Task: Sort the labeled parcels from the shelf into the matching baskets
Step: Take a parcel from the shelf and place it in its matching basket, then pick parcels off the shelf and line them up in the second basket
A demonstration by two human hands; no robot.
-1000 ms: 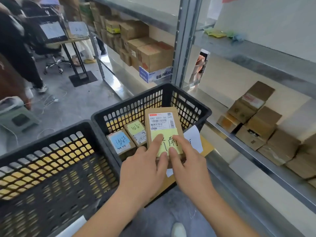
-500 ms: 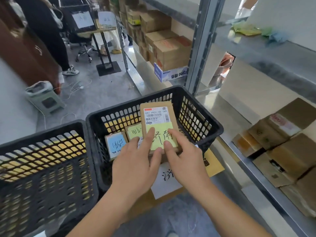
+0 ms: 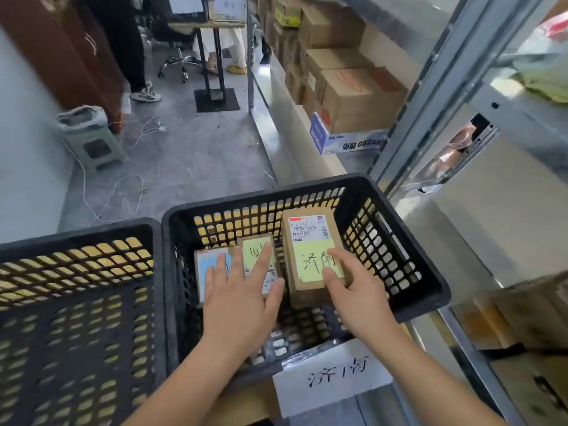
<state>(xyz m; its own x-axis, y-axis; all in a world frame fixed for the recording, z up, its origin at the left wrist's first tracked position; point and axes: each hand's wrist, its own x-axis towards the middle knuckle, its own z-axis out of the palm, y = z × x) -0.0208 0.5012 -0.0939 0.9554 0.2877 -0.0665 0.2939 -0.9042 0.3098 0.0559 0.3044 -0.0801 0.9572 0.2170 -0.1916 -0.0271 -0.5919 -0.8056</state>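
The parcel with the yellow-green note lies inside the black basket, toward its 3 o'clock side, beside two smaller parcels at its 9 o'clock. The right hand rests on it, grip spread, fingertips on the note; the left hand lies flat and spread over the smaller parcels. The paper tag at the basket's 6 o'clock seems to match the note, so placing looks nearly done. Next, likely: lift both hands clear and reach to the shelf at 3 o'clock.
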